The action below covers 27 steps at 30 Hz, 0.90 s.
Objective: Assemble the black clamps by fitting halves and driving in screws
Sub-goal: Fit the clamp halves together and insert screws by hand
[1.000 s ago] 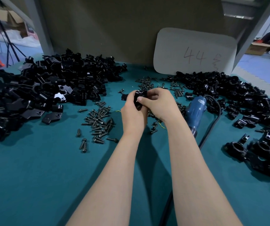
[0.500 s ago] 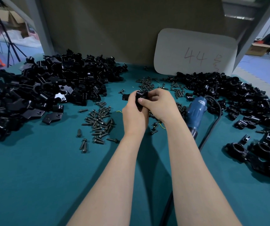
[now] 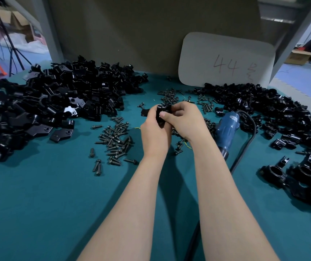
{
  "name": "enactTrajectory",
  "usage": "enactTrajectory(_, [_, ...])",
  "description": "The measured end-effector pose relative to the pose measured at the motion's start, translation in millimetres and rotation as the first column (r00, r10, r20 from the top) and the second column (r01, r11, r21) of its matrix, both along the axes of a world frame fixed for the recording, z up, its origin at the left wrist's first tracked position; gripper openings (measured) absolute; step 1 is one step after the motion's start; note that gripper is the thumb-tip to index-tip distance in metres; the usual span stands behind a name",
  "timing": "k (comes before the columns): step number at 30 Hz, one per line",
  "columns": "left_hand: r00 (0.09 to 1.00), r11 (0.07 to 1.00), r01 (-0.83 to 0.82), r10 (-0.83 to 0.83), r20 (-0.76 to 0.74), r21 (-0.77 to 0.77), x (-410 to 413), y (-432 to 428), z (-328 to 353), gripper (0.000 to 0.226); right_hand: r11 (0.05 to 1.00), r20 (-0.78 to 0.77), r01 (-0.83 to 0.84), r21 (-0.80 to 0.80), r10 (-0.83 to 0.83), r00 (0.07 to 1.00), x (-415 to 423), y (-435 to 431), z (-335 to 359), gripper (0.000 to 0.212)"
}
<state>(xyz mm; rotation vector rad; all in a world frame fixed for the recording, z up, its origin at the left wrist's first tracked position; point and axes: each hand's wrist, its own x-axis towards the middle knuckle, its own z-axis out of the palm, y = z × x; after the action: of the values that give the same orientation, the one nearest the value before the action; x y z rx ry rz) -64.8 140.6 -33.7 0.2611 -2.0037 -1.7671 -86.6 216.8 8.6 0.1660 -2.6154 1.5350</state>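
Observation:
Both hands meet above the middle of the teal table around one black clamp. My left hand grips it from below and the left. My right hand pinches it from the right, thumb pressed on its near face. Most of the clamp is hidden by the fingers. Loose black screws lie scattered just left of my hands, and more screws lie behind them. A big heap of loose clamp halves fills the left side.
A blue electric screwdriver lies right of my hands, its black cable running toward me. Black clamps are piled at the right, with larger ring clamps at the near right. A grey card marked 44 leans against the back wall.
My hands stay together on the clamp in the same spot; the fingers of my right hand have shifted slightly on it.

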Motion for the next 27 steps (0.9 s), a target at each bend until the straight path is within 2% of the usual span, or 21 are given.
enactTrajectory(7, [1.0, 0.999, 0.006, -0.006, 0.002, -0.033, -0.2, -0.8, 1.0, 0.035, 1.0, -0.008, 0.009, 0.018, -0.009, 1.0, 0.7, 0.1, -0.1, 0.029])
enactTrajectory(14, [1.0, 1.0, 0.008, -0.008, -0.017, -0.022, -0.6, -1.3, -0.5, 0.026, 1.0, -0.001, -0.001, 0.01, 0.001, 1.0, 1.1, -1.0, 0.5, 0.027])
enactTrajectory(16, [1.0, 0.999, 0.01, -0.009, -0.021, 0.031, -2.0, -3.8, 1.3, 0.02, 1.0, -0.001, 0.003, -0.026, -0.003, 1.0, 2.2, -0.7, 0.9, 0.027])
enactTrajectory(18, [1.0, 0.979, 0.009, -0.008, -0.005, 0.202, -3.5, -8.5, 4.5, 0.007, 0.998, -0.04, 0.067, -0.023, -0.068, 0.997, 2.6, 3.8, 0.8, 0.017])
enactTrajectory(20, [0.999, 0.877, 0.027, -0.032, 0.002, 0.48, -3.3, -15.6, 9.1, 0.001, 0.98, -0.077, 0.168, 0.111, -0.16, 0.984, 0.9, 11.2, 0.3, 0.01])
enactTrajectory(22, [0.997, 0.699, 0.073, -0.076, -0.028, 0.711, -3.7, -22.8, 11.9, 0.001, 0.93, -0.009, 0.172, 0.325, -0.179, 0.984, -1.2, 14.5, -1.6, 0.009])
enactTrajectory(25, [0.992, 0.526, 0.109, -0.112, -0.058, 0.844, -2.6, -28.1, 13.3, 0.003, 0.831, 0.19, 0.027, 0.555, -0.159, 0.969, -1.1, 3.0, -9.6, 0.022])
enactTrajectory(27, [0.992, 0.503, 0.108, -0.116, -0.057, 0.858, -2.0, -28.2, 13.1, 0.004, 0.782, 0.196, 0.006, 0.623, -0.164, 0.967, 0.6, -7.1, -15.6, 0.024])
